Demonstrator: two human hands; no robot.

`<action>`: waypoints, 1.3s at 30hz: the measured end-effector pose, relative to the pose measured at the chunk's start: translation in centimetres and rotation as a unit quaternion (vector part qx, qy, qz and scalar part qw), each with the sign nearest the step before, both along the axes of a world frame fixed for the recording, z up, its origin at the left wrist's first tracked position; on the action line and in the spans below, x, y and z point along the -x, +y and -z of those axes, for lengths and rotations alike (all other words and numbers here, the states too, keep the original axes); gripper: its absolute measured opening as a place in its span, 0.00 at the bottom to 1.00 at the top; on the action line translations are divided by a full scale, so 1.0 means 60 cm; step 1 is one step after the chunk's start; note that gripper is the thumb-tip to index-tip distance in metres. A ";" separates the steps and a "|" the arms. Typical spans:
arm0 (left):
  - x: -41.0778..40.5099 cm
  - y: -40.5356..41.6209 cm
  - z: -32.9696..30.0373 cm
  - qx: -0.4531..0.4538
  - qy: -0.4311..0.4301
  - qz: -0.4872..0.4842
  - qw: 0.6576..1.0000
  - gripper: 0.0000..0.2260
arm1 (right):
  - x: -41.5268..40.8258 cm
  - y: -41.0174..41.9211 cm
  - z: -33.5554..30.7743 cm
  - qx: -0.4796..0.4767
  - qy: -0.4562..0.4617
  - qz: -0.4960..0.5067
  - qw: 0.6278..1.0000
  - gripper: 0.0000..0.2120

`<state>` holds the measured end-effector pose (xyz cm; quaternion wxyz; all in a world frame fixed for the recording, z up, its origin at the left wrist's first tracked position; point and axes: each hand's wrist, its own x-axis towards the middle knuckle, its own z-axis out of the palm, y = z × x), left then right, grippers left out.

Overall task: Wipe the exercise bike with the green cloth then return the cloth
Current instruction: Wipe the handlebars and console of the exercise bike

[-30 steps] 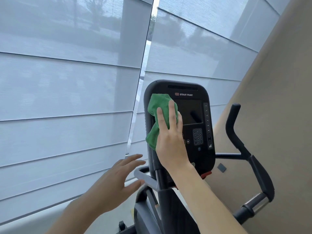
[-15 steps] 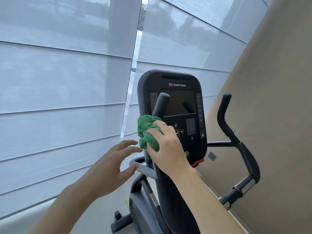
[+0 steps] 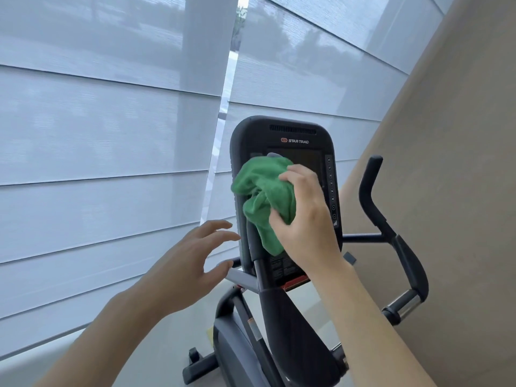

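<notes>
left hand (image 3: 192, 261) nearest, low and left of the bike, fingers spread and loosely bent, holding nothing, fingertips just short of the console's left edge. right hand (image 3: 304, 219) a little farther in, fingers and thumb curled round the bunched green cloth (image 3: 265, 196), pressing it against the left half of the console (image 3: 284, 135). cloth draped over the top of the near left handlebar (image 3: 258, 263), covering the left side of the screen. behind, the black console marked star trac, button column on its right side bare. right handlebar (image 3: 374, 191) well apart, farther right, against the beige wall (image 3: 460, 163). pale roller blinds (image 3: 111, 135) beyond everything. compared with half a second ago: cloth and right hand higher up the console, from beside the bar's lower part to over the screen; cloth more spread; left hand much the same, open and hovering.
</notes>
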<state>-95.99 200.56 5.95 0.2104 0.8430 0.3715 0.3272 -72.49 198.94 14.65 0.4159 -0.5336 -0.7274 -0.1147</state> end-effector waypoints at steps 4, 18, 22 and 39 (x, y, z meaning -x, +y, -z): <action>-0.012 -0.002 0.002 -0.009 -0.008 -0.003 1.000 0.18 | 0.005 0.037 -0.004 0.019 -0.044 0.039 0.998 0.24; -0.022 -0.020 0.013 -0.035 -0.079 -0.037 0.996 0.30 | 0.038 -0.043 0.091 0.219 -0.149 0.009 0.964 0.17; -0.021 -0.026 0.016 -0.037 -0.080 -0.031 0.996 0.27 | 0.031 -0.096 0.106 0.251 -0.157 -0.008 0.955 0.16; -0.008 -0.023 0.011 -0.032 -0.071 -0.020 0.997 0.26 | 0.000 -0.016 0.031 0.187 -0.068 0.025 0.980 0.25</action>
